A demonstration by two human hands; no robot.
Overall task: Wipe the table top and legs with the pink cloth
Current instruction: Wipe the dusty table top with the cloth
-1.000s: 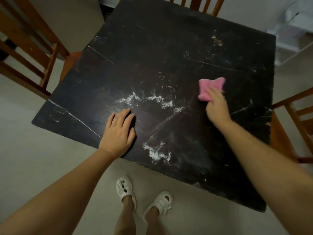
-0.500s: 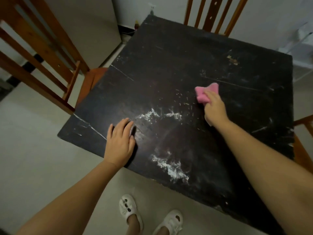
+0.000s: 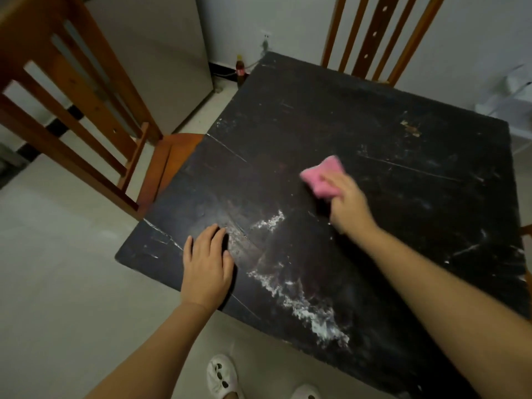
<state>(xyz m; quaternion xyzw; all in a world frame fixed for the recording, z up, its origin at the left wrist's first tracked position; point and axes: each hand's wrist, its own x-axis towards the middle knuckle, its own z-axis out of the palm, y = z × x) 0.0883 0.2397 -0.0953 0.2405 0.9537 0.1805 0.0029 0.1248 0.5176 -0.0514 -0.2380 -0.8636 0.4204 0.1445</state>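
Note:
A square black table top (image 3: 331, 116), scratched and worn, fills the middle of the view. White powdery smears (image 3: 311, 309) lie near its front edge, with a smaller patch (image 3: 269, 223) further in. My right hand (image 3: 347, 203) presses the crumpled pink cloth (image 3: 319, 175) flat on the centre of the table top. My left hand (image 3: 207, 266) rests palm down, fingers spread, on the top near the front left corner. The table legs are hidden under the top.
A wooden chair (image 3: 86, 131) stands at the table's left side, its seat tucked partly under. Another chair back (image 3: 374, 38) rises behind the far edge. A grey cabinet (image 3: 161, 53) and a small bottle (image 3: 240, 69) stand at the back. My white shoes (image 3: 221, 375) are below.
My right hand has slid the pink cloth leftward across the table top, clearing part of the upper white smear. The left hand has stayed planted. The view has tilted up.

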